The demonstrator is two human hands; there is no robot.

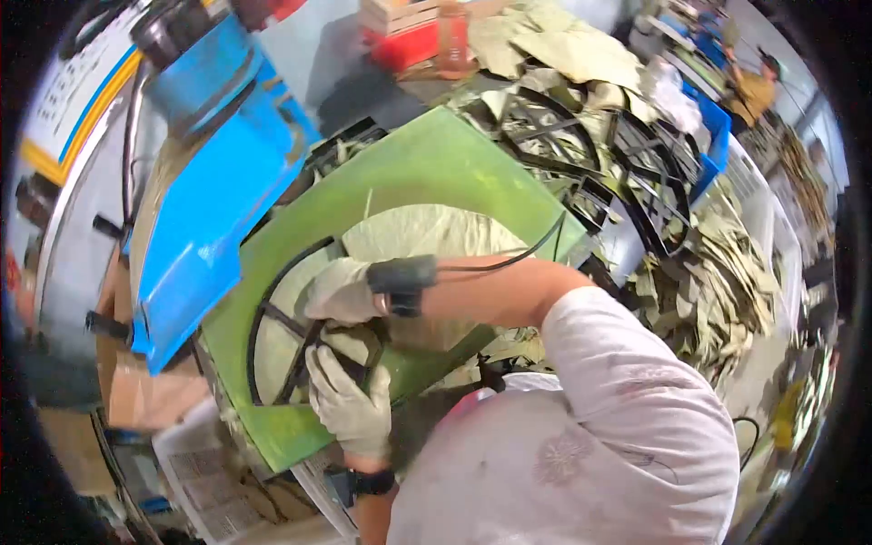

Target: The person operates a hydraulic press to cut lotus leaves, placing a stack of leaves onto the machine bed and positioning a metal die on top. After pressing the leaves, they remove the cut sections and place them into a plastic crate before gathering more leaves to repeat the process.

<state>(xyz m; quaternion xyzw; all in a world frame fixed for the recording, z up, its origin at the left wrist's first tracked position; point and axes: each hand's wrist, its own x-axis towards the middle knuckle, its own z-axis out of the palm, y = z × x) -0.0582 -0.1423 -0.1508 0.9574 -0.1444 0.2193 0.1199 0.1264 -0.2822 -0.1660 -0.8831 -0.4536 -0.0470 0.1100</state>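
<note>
A black curved frame with spokes, which looks like a cutting die point(256, 338), lies on a green board point(436, 154). Pale greenish sheet material point(427, 229) is spread under and beside it. My left hand point(352, 404), in a whitish glove with a dark band at the wrist, is closed around the die's near inner bars. Just above it, my right hand point(341, 291), also gloved, curls its fingers down over the die's middle. Its fingertips are partly hidden. A black cuff point(401, 283) with a cable wraps my right wrist.
A blue machine arm point(213, 195) stands left of the board. More black dies point(554, 132) lie on scraps at the upper right, near a blue bin point(713, 136). A heap of pale offcuts point(713, 291) sits at right. Another person point(756, 95) is in the background.
</note>
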